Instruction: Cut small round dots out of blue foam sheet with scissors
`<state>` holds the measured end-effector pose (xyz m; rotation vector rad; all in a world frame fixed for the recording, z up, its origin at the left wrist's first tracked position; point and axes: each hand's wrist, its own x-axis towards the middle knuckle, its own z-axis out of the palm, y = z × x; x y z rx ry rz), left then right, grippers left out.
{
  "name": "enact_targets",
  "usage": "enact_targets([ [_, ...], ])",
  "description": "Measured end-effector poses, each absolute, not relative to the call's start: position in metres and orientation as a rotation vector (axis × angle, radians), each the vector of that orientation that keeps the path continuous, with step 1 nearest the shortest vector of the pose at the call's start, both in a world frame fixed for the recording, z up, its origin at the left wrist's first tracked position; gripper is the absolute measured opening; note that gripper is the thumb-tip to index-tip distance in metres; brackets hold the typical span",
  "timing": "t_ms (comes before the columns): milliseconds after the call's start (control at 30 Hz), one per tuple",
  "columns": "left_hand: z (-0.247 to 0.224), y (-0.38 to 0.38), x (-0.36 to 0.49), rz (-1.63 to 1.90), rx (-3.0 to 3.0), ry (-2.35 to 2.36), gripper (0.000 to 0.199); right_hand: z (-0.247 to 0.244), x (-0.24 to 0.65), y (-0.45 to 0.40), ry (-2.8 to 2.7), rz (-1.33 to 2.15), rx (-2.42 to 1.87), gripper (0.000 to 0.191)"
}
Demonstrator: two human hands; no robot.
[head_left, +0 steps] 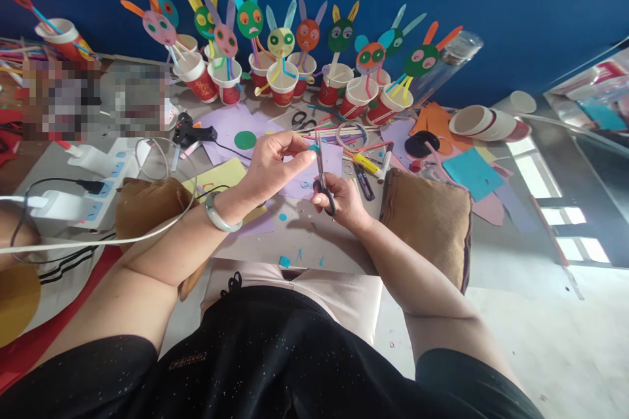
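My right hand is closed around the handles of a pair of scissors, whose blades point up and away from me. Pinched between the thumb and fingers of my left hand is a small piece of blue paper, right beside the blades. Whether the blades touch the paper I cannot tell. Beneath my hands lies a sheet of purple paper. Small blue paper scraps lie near the table's front edge, and a blue dot is farther in.
Red paper cups with paper rabbit figures line the back. A glue gun, a second pair of scissors, a box cutter and a yellow marker lie around. A brown cushion sits right; a power strip left.
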<state>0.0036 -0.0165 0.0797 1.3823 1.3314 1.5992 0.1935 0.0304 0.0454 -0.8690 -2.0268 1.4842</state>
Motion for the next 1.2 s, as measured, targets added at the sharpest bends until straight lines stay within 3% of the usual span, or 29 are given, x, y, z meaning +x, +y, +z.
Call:
enact_targets([
  [1200, 0.0817, -0.0172, 0.0026, 1.577, 1.385, 1.333, 0.019, 0.0469, 0.1937, 0.0304, -2.05, 1.451, -0.878, 0.079],
])
